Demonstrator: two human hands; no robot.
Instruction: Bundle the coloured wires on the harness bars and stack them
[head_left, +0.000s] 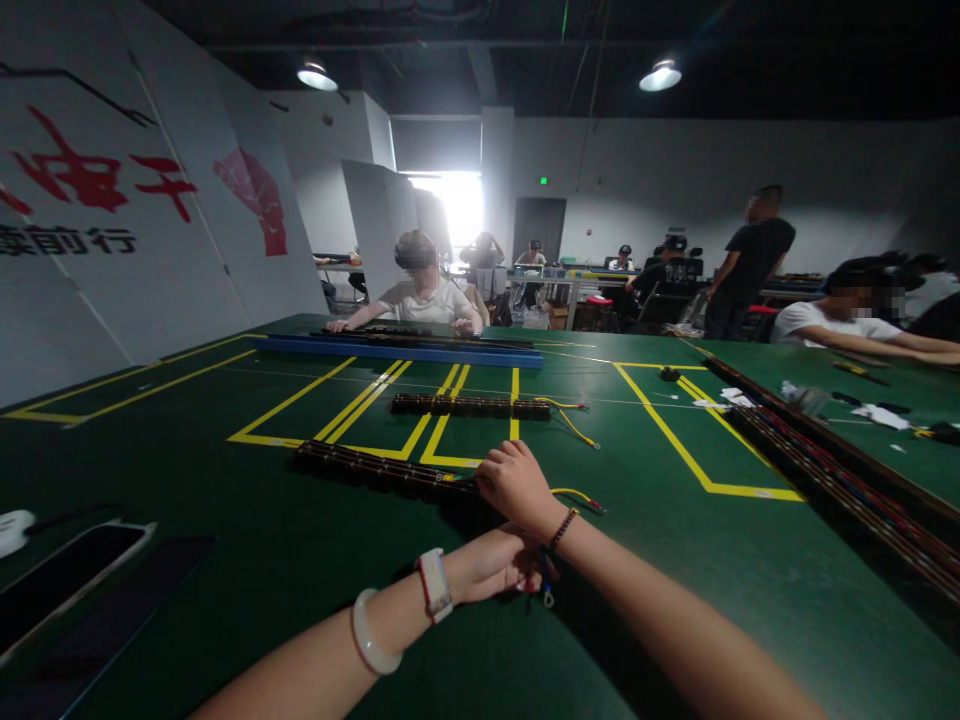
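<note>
A long dark wire harness (pixel 367 470) lies slantwise on the green table in front of me. My right hand (pixel 516 482) is closed in a fist over its right end, the fingers hiding what they grip. A yellow wire (pixel 574 492) with a ring terminal sticks out to the right of that hand. Below and partly under my right wrist, my left hand (pixel 499 568) is turned palm up with curled fingers. Short wire ends with red and blue ring terminals (pixel 548 598) poke out by its fingertips. My right forearm hides part of the left fingers.
A second dark harness (pixel 472 404) with yellow leads lies farther off, inside yellow tape lines. Behind it is a long blue channel (pixel 405 350), with a person (pixel 427 295) seated there. Long wire bundles (pixel 847 490) run along the right. Dark flat panels (pixel 67 580) lie at left.
</note>
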